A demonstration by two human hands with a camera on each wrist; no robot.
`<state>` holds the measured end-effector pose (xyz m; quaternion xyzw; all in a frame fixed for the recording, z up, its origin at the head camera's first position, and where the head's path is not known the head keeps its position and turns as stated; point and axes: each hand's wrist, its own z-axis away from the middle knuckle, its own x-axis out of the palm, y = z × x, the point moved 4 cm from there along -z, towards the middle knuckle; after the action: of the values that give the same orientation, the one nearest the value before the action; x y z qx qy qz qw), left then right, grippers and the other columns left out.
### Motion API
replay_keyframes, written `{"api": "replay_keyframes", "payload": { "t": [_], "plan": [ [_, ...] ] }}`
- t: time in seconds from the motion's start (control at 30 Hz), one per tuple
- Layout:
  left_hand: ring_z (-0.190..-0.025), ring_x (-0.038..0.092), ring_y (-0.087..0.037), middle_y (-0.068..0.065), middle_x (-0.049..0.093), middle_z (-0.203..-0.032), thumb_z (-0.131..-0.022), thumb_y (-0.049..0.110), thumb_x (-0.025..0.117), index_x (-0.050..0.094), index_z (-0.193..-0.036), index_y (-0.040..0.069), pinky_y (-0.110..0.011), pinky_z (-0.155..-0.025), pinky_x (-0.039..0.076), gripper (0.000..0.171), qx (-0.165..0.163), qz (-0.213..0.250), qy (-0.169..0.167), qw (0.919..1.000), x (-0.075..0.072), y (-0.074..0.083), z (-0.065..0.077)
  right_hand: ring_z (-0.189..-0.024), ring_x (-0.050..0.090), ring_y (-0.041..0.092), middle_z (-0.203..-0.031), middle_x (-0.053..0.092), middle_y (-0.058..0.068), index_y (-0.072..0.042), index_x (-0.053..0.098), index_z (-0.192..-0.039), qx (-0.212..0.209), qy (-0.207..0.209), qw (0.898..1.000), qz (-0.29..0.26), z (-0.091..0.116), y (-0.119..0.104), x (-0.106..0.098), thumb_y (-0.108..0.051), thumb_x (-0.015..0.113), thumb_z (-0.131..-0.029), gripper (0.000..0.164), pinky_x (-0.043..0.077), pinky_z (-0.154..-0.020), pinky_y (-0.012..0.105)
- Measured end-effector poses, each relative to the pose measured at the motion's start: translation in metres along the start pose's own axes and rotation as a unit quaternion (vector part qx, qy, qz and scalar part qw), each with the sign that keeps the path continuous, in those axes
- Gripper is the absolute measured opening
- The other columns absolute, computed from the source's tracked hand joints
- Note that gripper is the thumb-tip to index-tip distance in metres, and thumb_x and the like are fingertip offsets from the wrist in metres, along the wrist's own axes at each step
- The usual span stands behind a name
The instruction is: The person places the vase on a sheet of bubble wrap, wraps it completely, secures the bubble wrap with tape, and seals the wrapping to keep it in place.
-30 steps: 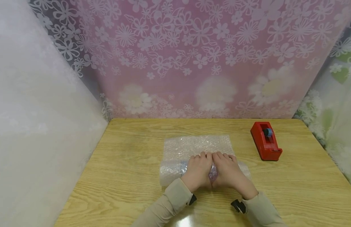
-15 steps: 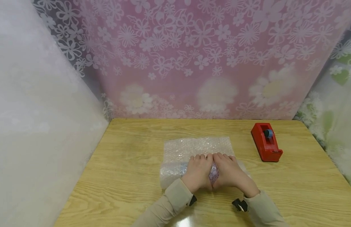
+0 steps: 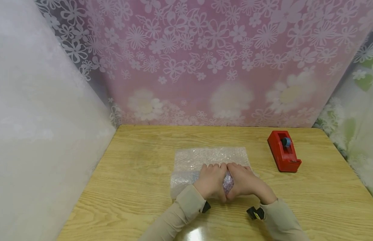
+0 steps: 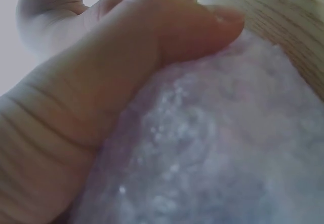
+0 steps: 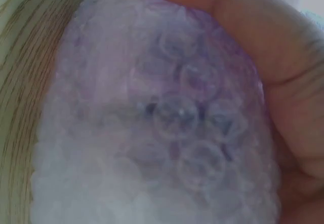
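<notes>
Fingers [image 3: 215,166] of left hand [image 3: 211,181] and right hand [image 3: 243,180], angled inward side by side, curl round the bubble-wrapped roll [image 3: 228,183].

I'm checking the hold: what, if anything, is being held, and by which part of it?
A bubble-wrapped roll, around its middle, by the left grip and right grip.

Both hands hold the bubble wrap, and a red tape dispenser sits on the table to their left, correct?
Not left: the head view shows the red tape dispenser to the right of the right hand. The rest is right.
</notes>
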<state>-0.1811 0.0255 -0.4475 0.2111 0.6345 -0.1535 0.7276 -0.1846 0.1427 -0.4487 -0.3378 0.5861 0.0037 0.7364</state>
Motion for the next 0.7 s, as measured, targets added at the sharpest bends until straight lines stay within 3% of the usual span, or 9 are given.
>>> {"api": "replay_keyframes", "payload": {
  "t": [0.23,0.43,0.7],
  "plan": [
    [-0.088,0.059,-0.016,0.003,0.062,-0.099,-0.048,0.056,0.092,0.054,-0.118,0.018,-0.034,-0.077,0.044,0.089,-0.004,-0.002,-0.024,0.9997,-0.001,0.0,-0.003,-0.093,0.055,0.017,-0.101,0.059,-0.006,-0.014,0.058,-0.115,-0.004,-0.018,1.0,-0.023,-0.001,0.002,-0.002,-0.045,0.094,-0.047,0.083,0.041,-0.081,0.057],
    [-0.086,0.06,-0.016,0.004,0.058,-0.101,-0.048,0.056,0.093,0.054,-0.122,0.015,-0.032,-0.076,0.048,0.093,0.002,0.014,-0.035,0.9993,0.0,-0.002,-0.008,-0.094,0.054,0.016,-0.103,0.058,-0.005,-0.013,0.058,-0.124,-0.007,-0.032,0.999,-0.018,-0.005,0.008,-0.002,-0.048,0.093,-0.049,0.09,0.044,-0.079,0.055],
    [-0.088,0.063,-0.017,0.002,0.063,-0.101,-0.048,0.057,0.093,0.051,-0.123,0.014,-0.034,-0.08,0.048,0.096,-0.004,0.025,-0.048,0.9985,0.0,-0.003,-0.01,-0.093,0.053,0.015,-0.103,0.058,-0.004,-0.012,0.058,-0.127,-0.018,-0.051,0.998,-0.024,-0.007,0.01,-0.003,-0.047,0.092,-0.05,0.091,0.045,-0.076,0.055]
  ]
}}
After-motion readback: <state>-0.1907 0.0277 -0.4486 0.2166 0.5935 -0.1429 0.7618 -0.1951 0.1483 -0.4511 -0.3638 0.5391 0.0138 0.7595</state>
